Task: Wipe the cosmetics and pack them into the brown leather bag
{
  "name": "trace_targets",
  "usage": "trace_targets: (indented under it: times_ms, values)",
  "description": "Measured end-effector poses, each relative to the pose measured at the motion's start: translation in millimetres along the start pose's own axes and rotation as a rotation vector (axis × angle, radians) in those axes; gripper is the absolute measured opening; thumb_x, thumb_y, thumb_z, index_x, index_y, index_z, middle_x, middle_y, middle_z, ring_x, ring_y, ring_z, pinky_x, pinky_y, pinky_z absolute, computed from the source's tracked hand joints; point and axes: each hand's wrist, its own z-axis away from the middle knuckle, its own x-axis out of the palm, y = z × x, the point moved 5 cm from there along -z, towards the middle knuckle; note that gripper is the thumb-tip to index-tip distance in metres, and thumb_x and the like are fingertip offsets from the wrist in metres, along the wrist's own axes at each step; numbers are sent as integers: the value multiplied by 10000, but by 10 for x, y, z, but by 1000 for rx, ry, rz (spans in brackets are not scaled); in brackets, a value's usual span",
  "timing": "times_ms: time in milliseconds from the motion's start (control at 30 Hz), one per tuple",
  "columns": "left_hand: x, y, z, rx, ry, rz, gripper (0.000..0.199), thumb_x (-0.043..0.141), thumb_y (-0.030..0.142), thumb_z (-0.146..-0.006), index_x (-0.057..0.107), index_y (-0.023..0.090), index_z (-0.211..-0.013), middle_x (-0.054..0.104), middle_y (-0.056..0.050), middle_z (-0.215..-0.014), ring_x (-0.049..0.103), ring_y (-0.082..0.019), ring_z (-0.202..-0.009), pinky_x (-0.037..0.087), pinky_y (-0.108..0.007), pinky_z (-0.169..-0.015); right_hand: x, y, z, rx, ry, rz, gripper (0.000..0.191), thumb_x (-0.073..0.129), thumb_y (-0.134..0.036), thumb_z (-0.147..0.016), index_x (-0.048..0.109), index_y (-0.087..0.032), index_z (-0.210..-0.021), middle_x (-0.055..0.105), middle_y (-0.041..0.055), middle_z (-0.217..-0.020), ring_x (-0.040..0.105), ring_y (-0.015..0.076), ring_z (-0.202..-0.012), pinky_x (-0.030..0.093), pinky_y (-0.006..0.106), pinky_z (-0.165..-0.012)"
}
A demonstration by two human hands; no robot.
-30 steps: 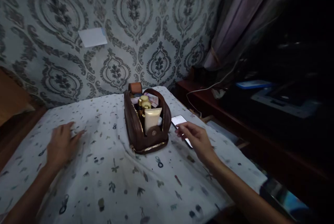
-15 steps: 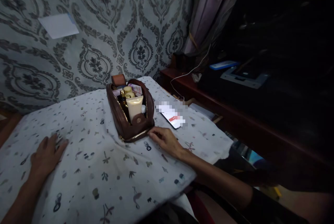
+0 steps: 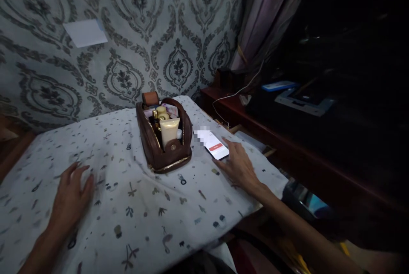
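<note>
My right hand [image 3: 239, 166] is at the near end of a smartphone [image 3: 217, 146] lying flat on the cloth, its thumb at the bottom edge and a finger along the right edge. The phone's screen is lit, with a red button; part is blurred out. Left of it stands an open brown toiletry bag [image 3: 149, 148] with a gold zip. Inside it are a cream-coloured tube [image 3: 169, 132], a gold-topped bottle [image 3: 155, 117] and other small items. My left hand [image 3: 70, 191] is empty, fingers apart, over the cloth at the left.
A white patterned cloth [image 3: 140, 227] covers the table. To the right is a dark red wooden desk [image 3: 255, 131] with a white cable [image 3: 236, 93] and a blue-edged object [image 3: 278, 85]. Patterned wallpaper with a white paper [image 3: 85, 33] rises behind.
My right hand has left the bag's front corner and moved right to the phone. My left hand has shifted slightly, fingers still spread. The view has turned a little to the left.
</note>
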Motion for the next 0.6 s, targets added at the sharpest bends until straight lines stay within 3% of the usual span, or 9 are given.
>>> trace_targets:
  times_ms: [133, 367, 500, 567, 600]
  values:
    - [56, 345, 71, 274, 48, -53, 447, 345, 444, -995, 605, 145, -1201, 456, -234, -1483, 534, -395, -1316, 530, -555, -1006, 65, -1, -53, 23, -36, -19, 702, 650, -383, -825, 428, -193, -1463, 568, 171, -1283, 568, 365, -1140, 503, 500, -955]
    - [110, 922, 208, 637, 29, -64, 296, 379, 265, -1020, 656, 171, -1071, 619, -164, -1345, 617, -282, -1177, 530, -439, -985, 164, 71, -301, -18, 20, -5, 680, 663, -382, -822, 473, -163, -1437, 605, 179, -1226, 574, 366, -1141, 497, 509, -969]
    - [98, 1274, 260, 777, -124, -143, 223, 446, 151, -977, 666, 148, -1012, 665, -157, -1212, 620, -274, -1132, 503, -424, -980, 62, -23, -239, -138, 102, -18, 537, 649, -426, -856, 589, -136, -1304, 650, 190, -1161, 596, 376, -1111, 492, 549, -971]
    - [95, 1418, 259, 824, -232, -219, 229, 450, 97, -952, 661, 124, -1036, 664, -174, -1167, 615, -285, -1128, 494, -423, -951, -80, -251, -101, -238, 201, -104, 405, 604, -452, -911, 645, -187, -1214, 661, 167, -1163, 610, 361, -1120, 496, 552, -978]
    - [101, 1480, 259, 848, -282, -247, 233, 458, 80, -939, 659, 117, -1050, 672, -169, -1117, 621, -283, -1098, 495, -412, -924, -137, -430, -13, -325, 190, -176, 336, 590, -432, -936, 660, -223, -1190, 673, 142, -1149, 632, 333, -1100, 513, 524, -971]
